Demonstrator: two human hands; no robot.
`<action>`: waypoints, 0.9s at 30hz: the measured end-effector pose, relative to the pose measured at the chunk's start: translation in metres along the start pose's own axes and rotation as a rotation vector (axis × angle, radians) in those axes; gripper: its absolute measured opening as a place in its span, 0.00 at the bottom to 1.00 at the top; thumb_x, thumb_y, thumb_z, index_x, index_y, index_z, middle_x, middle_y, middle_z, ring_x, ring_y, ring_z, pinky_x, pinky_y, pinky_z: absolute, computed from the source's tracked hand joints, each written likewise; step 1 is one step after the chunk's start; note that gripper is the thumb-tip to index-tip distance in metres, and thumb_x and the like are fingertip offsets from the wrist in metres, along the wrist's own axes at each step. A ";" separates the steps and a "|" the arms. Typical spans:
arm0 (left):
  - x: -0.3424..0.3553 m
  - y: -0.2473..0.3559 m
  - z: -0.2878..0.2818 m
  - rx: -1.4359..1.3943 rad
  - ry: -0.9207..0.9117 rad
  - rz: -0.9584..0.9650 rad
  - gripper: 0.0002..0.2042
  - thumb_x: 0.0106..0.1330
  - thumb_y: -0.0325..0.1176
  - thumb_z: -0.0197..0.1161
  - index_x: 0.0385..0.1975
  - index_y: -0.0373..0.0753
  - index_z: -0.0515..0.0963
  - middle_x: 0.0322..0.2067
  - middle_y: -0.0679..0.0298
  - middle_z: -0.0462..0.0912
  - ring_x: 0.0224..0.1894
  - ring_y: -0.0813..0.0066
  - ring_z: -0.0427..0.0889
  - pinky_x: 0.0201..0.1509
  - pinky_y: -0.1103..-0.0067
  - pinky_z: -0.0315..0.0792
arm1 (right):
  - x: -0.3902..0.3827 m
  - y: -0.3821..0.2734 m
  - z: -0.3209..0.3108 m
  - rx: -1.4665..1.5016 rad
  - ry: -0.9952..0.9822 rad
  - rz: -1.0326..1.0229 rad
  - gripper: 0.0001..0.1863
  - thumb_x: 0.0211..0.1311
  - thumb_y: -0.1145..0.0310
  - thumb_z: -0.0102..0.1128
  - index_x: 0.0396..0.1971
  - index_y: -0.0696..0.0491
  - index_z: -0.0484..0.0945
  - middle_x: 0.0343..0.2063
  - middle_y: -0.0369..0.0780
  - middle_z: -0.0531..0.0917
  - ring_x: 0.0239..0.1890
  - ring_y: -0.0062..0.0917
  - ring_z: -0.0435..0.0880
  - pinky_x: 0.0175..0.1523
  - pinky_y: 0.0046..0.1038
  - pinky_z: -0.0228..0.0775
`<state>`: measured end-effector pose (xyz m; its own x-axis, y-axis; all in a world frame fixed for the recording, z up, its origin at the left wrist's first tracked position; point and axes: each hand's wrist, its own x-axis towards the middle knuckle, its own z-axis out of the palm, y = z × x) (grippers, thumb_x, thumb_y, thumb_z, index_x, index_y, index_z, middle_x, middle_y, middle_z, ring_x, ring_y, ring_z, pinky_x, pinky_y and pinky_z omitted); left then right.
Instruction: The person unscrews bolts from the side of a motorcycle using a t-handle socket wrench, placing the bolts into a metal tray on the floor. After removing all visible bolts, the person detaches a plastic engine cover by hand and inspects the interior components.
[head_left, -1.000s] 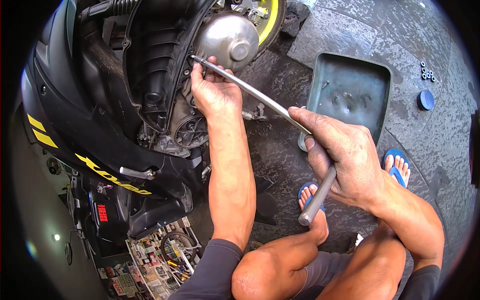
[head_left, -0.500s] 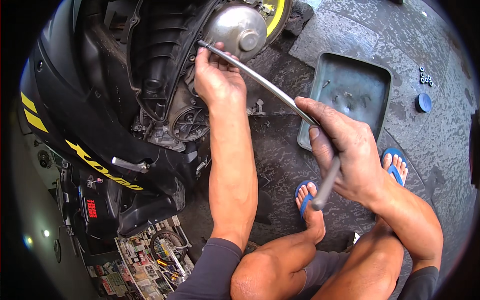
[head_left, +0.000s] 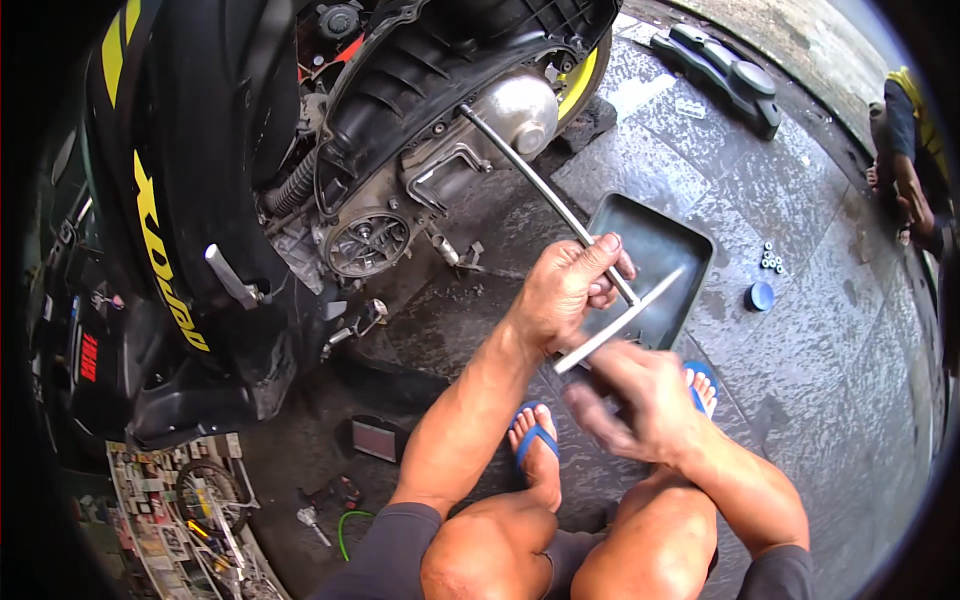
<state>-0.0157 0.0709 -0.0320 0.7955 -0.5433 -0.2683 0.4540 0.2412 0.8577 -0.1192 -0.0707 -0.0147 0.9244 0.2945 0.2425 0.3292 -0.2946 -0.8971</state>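
Observation:
A long metal T-handle wrench (head_left: 525, 175) slants from the lower edge of a ribbed black housing (head_left: 400, 110) on the scooter toward me. Its far tip meets that edge beside a round silver cover (head_left: 525, 105). My left hand (head_left: 570, 285) is closed around the shaft just short of the crossbar. Below the crossbar's near end is my right hand (head_left: 640, 400), its fingers smeared by motion; whether they touch the bar I cannot tell. An exposed round pulley-like part (head_left: 368, 243) sits lower on the engine.
A dark shallow tray (head_left: 655, 235) lies on the tiled floor beyond my hands. To its right are several small rings (head_left: 772, 258) and a blue cap (head_left: 760, 296). A long black part (head_left: 720, 75) rests farther off. Another person's hand (head_left: 912, 200) shows at the right edge.
My left hand has gone from the wrench's far tip to the shaft near the crossbar. My right hand has let go of the shaft and moved below the crossbar. The view has shifted.

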 end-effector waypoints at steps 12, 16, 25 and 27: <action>0.006 0.008 0.010 -0.092 -0.011 0.148 0.16 0.71 0.40 0.57 0.27 0.34 0.78 0.14 0.74 0.65 0.18 0.88 0.63 0.25 0.85 0.62 | -0.035 0.048 0.012 -0.201 0.168 0.508 0.15 0.58 0.74 0.50 0.43 0.54 0.81 0.17 0.44 0.78 0.22 0.35 0.80 0.29 0.36 0.73; 0.016 0.014 0.008 -0.063 0.031 0.262 0.14 0.69 0.39 0.60 0.27 0.34 0.79 0.14 0.73 0.68 0.17 0.87 0.65 0.25 0.84 0.62 | -0.030 0.017 0.021 -0.172 -0.648 0.445 0.15 0.55 0.65 0.50 0.35 0.50 0.86 0.29 0.48 0.85 0.34 0.39 0.85 0.43 0.36 0.76; 0.006 0.014 0.001 -0.138 0.026 0.243 0.13 0.66 0.40 0.62 0.27 0.35 0.79 0.14 0.74 0.69 0.17 0.88 0.65 0.24 0.86 0.60 | -0.024 0.011 0.026 -0.255 -0.523 0.479 0.16 0.55 0.69 0.51 0.40 0.54 0.83 0.34 0.52 0.84 0.38 0.45 0.84 0.50 0.40 0.74; 0.006 0.016 0.001 -0.149 0.020 0.242 0.13 0.66 0.40 0.62 0.27 0.35 0.80 0.14 0.74 0.69 0.17 0.88 0.65 0.24 0.86 0.60 | -0.020 0.010 0.027 -0.287 -0.525 0.497 0.18 0.54 0.69 0.51 0.44 0.54 0.82 0.35 0.54 0.83 0.40 0.46 0.83 0.51 0.41 0.73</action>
<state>-0.0041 0.0710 -0.0193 0.8949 -0.4401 -0.0731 0.3025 0.4782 0.8245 -0.1397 -0.0546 -0.0383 0.7876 0.4371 -0.4343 0.0029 -0.7074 -0.7068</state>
